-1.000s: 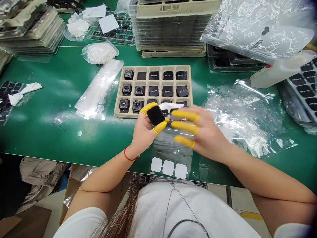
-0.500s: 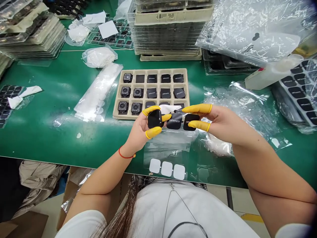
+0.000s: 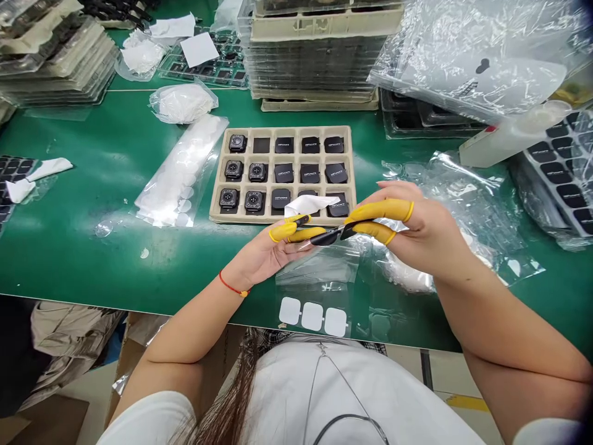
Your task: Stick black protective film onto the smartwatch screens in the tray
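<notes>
My left hand (image 3: 278,244), in yellow finger cots, is closed on a black square smartwatch body (image 3: 302,220), now seen almost edge-on. My right hand (image 3: 407,228), also with yellow cots on thumb and finger, pinches one end of a strip of black film stickers (image 3: 325,238). The strip is tilted and reaches across to the left fingers; its exact contact there is hard to see. Just behind, a white cloth (image 3: 310,204) lies over the front of a beige compartment tray (image 3: 215,210). The tray holds watch bodies back-up on the left and HiFuture-labelled black squares on the right.
Clear film with white squares (image 3: 312,316) lies at the near table edge. Crumpled plastic bags (image 3: 445,198) and a white bottle (image 3: 514,136) are on the right. Stacked trays (image 3: 319,62) stand behind; a long clear sleeve (image 3: 180,173) lies left.
Both hands have rotated, turning the watch and sticker strip from face-up to nearly edge-on. The left fingers have shifted under the strip, and the right hand has risen slightly.
</notes>
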### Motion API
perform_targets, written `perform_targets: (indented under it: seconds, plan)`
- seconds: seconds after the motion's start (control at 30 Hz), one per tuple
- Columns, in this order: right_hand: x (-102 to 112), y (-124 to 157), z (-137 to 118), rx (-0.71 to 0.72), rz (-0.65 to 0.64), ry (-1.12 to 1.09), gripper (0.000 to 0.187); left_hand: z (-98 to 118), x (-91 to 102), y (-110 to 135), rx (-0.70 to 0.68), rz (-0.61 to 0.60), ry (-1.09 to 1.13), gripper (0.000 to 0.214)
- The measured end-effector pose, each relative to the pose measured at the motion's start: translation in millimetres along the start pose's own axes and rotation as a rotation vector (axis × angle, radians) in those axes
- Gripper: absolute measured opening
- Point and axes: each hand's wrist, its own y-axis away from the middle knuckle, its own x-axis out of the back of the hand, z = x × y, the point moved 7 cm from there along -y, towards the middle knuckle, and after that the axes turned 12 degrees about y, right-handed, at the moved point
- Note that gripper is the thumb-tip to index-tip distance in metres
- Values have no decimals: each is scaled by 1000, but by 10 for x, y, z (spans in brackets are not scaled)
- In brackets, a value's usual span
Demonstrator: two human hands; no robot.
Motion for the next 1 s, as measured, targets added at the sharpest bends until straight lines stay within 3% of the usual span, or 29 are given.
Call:
perform_targets:
  seconds: [0.1, 0.2, 0.27, 0.37, 0.47, 0.53, 1.0]
  plan:
    - [101, -13, 3, -36, 36, -164, 8, 117, 12, -11, -172, 37, -214, 44]
    - [158, -13, 65, -195, 68, -431, 7, 135, 22, -10, -277, 120, -440, 56]
    - [61, 15, 115, -352, 59, -561, 5, 47, -4, -21, -259, 103, -573, 59]
    - [-314, 74, 82, -504, -100, -649, 7, -88, -74, -24, -268, -7, -780, 57]
    - [-669, 110, -24, -527, -281, -697, 11, -139, -86, -11, -311, -47, -932, 60]
    - [-764, 112, -59, -531, -325, -706, 14, -159, -73, -13, -287, -46, -989, 62]
    - [-745, 99, -100, -493, -422, -565, 16, -174, -102, -16, -215, -50, -1116, 48]
